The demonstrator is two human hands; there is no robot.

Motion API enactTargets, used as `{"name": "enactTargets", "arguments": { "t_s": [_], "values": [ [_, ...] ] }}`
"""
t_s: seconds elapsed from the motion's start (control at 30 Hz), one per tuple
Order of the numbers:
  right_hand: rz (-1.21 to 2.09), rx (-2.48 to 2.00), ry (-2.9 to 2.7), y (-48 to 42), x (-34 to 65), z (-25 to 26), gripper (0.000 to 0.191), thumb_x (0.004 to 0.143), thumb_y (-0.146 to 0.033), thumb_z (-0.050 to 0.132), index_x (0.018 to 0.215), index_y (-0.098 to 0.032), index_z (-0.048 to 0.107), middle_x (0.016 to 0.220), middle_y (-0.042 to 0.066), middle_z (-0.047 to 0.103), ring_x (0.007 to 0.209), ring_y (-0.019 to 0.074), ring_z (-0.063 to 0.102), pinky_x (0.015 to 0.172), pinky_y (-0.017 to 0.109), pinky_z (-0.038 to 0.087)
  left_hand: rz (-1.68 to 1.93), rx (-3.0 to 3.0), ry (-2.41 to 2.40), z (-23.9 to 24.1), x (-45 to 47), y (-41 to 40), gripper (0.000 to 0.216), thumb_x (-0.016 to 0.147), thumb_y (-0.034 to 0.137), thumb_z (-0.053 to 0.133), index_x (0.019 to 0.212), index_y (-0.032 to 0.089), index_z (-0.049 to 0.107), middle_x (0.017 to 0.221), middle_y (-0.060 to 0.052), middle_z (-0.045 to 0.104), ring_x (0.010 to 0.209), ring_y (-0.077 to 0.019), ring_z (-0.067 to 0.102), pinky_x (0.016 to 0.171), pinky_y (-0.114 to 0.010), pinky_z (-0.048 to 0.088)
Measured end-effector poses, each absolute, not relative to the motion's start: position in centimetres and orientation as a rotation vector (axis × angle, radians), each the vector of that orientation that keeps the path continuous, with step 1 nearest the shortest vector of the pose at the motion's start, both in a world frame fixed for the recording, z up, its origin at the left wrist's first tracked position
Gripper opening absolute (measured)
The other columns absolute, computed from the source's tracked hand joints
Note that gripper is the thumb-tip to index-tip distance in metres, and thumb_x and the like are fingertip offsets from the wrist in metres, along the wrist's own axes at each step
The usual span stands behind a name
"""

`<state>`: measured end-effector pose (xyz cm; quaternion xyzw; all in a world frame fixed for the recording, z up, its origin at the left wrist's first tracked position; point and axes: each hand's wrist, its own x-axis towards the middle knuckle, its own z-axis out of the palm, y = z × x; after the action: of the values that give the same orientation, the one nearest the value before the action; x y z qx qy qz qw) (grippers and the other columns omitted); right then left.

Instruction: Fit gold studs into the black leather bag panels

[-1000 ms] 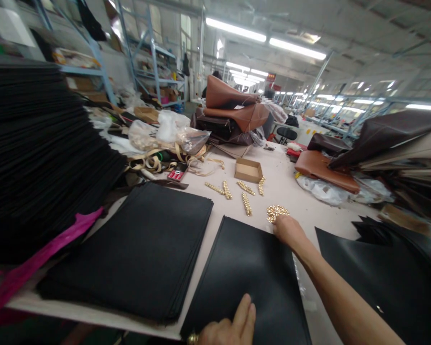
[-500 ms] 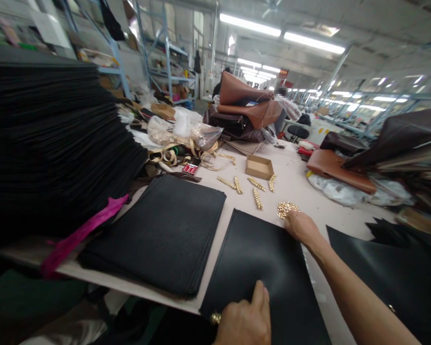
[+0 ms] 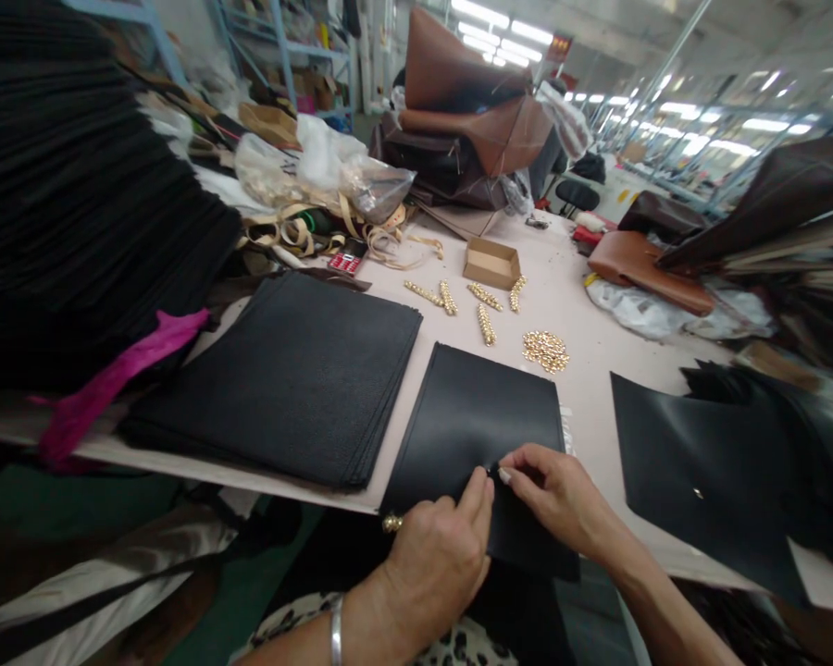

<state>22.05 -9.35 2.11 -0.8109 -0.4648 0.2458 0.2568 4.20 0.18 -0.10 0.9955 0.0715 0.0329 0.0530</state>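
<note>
A black leather sheet (image 3: pixel 486 398) lies in front of me at the table's edge. My left hand (image 3: pixel 444 546) rests on its lower part, with the index finger stretched out onto the leather. Its other fingers are curled, and a short row of shiny gold metal fittings (image 3: pixel 392 524) sticks out beside them. My right hand (image 3: pixel 555 490) pinches thumb and forefinger together at the left fingertip; whatever is between them is too small to make out. Beyond the sheet lies a loose pile of small flat gold pieces (image 3: pixel 545 351).
Left of the sheet is a stack of black sheets (image 3: pixel 284 379), with a taller black stack (image 3: pixel 76 185) behind. Several rows of gold fittings (image 3: pixel 486 326) lie near a small cardboard box (image 3: pixel 491 263). On the right, another black sheet (image 3: pixel 694 462) bears a small gold fitting.
My right hand has come back from the gold pile to the sheet, beside my left index finger. The view has tilted down.
</note>
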Motion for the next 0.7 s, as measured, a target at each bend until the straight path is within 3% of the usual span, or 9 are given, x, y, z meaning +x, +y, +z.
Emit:
{"name": "enactTargets", "arguments": {
  "t_s": [0.2, 0.7],
  "values": [
    [0.589, -2.25, -1.425, -8.2, 21.6, 2.3, 0.017, 0.09, -0.025, 0.054, 0.087, -0.022, 0.07, 0.084, 0.002, 0.071, 0.078, 0.0179, 0.064, 0.072, 0.028, 0.043, 0.163, 3.055, 0.197, -0.5, 4.2, 0.1, 0.058, 0.089, 0.021, 0.05, 0.144, 0.005, 0.045, 0.144, -0.013, 0.054, 0.07, -0.0176, 0.067, 0.055, -0.032, 0.056],
    [0.709, -2.281, -1.489, -7.1, 22.4, 3.5, 0.017, 0.086, -0.023, 0.057, 0.081, -0.022, 0.073, 0.078, 0.001, 0.071, 0.07, 0.0162, 0.063, 0.064, 0.026, 0.039, 0.207, 3.03, 0.189, -0.6, 4.0, 0.3, 0.058, 0.089, 0.024, 0.051, 0.143, 0.006, 0.045, 0.145, -0.014, 0.053, 0.07, -0.0173, 0.066, 0.054, -0.032, 0.055]
  ]
}}
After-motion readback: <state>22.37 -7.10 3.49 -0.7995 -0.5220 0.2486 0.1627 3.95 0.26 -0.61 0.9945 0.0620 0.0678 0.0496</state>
